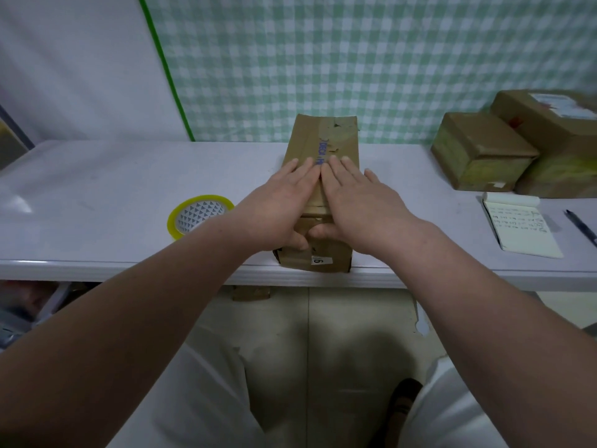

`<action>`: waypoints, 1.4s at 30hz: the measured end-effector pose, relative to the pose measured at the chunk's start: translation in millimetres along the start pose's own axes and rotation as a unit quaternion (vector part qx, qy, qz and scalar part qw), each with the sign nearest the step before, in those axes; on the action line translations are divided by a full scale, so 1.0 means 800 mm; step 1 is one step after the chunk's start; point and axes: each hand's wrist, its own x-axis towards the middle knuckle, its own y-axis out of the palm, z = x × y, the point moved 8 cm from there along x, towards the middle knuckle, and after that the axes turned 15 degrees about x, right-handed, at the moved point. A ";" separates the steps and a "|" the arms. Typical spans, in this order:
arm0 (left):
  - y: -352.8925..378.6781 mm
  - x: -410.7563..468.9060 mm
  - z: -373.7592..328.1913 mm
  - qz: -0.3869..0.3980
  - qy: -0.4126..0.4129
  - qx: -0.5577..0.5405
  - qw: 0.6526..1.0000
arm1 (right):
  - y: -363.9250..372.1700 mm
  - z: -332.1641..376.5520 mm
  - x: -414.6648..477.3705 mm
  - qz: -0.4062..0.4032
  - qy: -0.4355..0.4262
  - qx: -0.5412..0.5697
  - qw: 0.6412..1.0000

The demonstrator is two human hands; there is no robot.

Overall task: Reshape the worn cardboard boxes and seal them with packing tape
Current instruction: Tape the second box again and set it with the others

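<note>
Two bare forearms reach forward from the bottom of the view to the near edge of the counter (pixel 113 189). The left hand (pixel 281 202) and right hand (pixel 358 205) lie flat side by side on top of a long cardboard box (pixel 323 137), fingers straight and index fingers touching along its centre seam, thumbs dropped over its near end. The box lies lengthwise away from the person, its near end flush with the counter's near edge. It is creased, with torn old tape and blue print along the top and a small white label on the near face.

A yellow-rimmed packing tape roll (pixel 197 215) lies flat just left of the left wrist, with bare counter beyond. At the far right stand two cardboard boxes (pixel 481 150), touching; nearer lie a written notepad (pixel 520 227) and a pen (pixel 581 226).
</note>
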 end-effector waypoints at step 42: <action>0.017 -0.031 0.033 -0.077 -0.240 -0.635 0.730 | 0.039 -0.078 -0.056 -0.122 0.148 0.754 0.628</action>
